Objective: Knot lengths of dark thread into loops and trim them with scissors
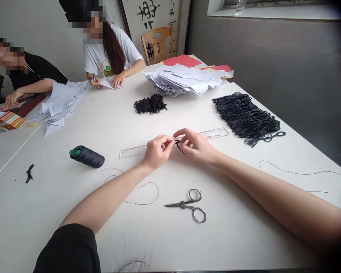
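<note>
A small loop of black cord (177, 141) is pinched between the fingertips of my left hand (158, 152) and my right hand (199, 147). Part of the cord is hidden by the fingers. Both hands are over a clear plastic ruler (132, 151), whose middle they cover. Left of my left hand a spool of black thread (88, 156) lies on its side, and loose thread (158, 195) curls out below my left forearm. Metal scissors (184, 205) with their handles spread lie on the white table (125, 242), nearer to me.
A large bundle of looped black cords (246, 117) lies at the right, a smaller bundle (150, 104) beyond my hands. Behind are stacked white papers (184, 80) and red sheets (182, 60). Two people sit across the table with papers. A knotted black cord (30, 173) lies far left.
</note>
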The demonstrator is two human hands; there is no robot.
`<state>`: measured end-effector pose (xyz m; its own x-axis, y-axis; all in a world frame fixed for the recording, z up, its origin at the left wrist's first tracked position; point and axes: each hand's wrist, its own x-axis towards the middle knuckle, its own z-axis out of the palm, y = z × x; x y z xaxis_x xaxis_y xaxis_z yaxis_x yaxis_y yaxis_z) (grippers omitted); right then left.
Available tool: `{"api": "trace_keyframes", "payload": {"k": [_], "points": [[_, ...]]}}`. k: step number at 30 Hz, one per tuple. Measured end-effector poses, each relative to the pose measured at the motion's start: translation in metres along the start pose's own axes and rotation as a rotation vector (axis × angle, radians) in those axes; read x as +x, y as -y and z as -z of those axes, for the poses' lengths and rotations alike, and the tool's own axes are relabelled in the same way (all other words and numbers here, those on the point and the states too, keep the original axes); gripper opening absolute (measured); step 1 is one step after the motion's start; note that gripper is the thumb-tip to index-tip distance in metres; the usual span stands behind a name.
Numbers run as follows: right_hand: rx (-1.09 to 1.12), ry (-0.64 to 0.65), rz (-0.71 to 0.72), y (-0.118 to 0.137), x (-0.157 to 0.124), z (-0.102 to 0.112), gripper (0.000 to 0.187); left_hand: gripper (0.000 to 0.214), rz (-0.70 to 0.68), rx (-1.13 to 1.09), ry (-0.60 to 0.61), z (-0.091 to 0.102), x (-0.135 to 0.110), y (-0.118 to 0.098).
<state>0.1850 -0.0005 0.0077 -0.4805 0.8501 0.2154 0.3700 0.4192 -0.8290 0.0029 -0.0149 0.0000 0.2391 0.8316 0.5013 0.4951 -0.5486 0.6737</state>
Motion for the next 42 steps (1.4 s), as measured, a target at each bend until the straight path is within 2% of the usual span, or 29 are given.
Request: {"api": "trace_keyframes", "payload": {"k": [3, 6, 14, 16, 21, 24, 28, 29, 31, 33, 34, 36, 38, 40, 42], "points": [[0.309, 0.149, -0.158, 0.002, 0.002, 0.002, 0.033, 0.016, 0.142, -0.223, -0.015, 0.0, 0.002, 0.003], [0.439, 0.197, -0.187, 0.002, 0.004, 0.005, 0.03, 0.02, 0.224, -0.329, -0.053, -0.001, 0.003, 0.008], [0.214, 0.117, -0.115, -0.004, 0.004, 0.004, 0.038, 0.024, 0.267, -0.397, -0.053, -0.003, 0.004, 0.01], [0.191, 0.023, -0.093, -0.005, 0.005, 0.003, 0.038, 0.026, 0.284, -0.419, -0.044, -0.003, 0.004, 0.009], [0.101, -0.454, -0.043, -0.011, 0.011, 0.011, 0.026, 0.027, 0.315, -0.455, -0.02, -0.003, 0.005, 0.008], [0.056, -0.585, -0.088, -0.019, 0.014, 0.014, 0.023, 0.027, 0.343, -0.501, -0.012, -0.001, 0.006, 0.008], [-0.068, -0.518, -0.165, -0.022, 0.012, 0.011, 0.022, 0.026, 0.464, -0.659, -0.014, 0.0, 0.008, 0.001], [-0.112, -0.499, -0.129, -0.02, 0.01, 0.009, 0.022, 0.026, 0.517, -0.716, -0.002, 0.0, 0.008, -0.001], [-0.183, -0.439, 0.03, -0.013, 0.006, 0.006, 0.028, 0.024, 0.632, -0.826, 0.036, 0.0, 0.007, -0.007], [-0.192, -0.299, 0.202, -0.003, 0.002, 0.004, 0.035, 0.023, 0.727, -0.904, 0.083, -0.002, 0.006, -0.012], [-0.167, -0.206, 0.242, 0.001, 0.0, 0.003, 0.037, 0.022, 0.761, -0.932, 0.108, -0.002, 0.005, -0.014], [-0.105, -0.007, 0.206, 0.006, -0.002, 0.004, 0.038, 0.021, 0.8, -0.964, 0.154, -0.003, 0.005, -0.014], [-0.066, 0.121, 0.107, 0.006, -0.002, 0.006, 0.036, 0.02, 0.816, -0.97, 0.18, -0.003, 0.005, -0.012], [-0.044, 0.134, 0.071, 0.003, -0.001, 0.01, 0.032, 0.02, 0.826, -0.958, 0.202, -0.001, 0.006, -0.009], [-0.02, 0.063, 0.111, 0.001, 0.001, 0.016, 0.03, 0.021, 0.836, -0.969, 0.257, 0.002, 0.007, -0.007]]}}
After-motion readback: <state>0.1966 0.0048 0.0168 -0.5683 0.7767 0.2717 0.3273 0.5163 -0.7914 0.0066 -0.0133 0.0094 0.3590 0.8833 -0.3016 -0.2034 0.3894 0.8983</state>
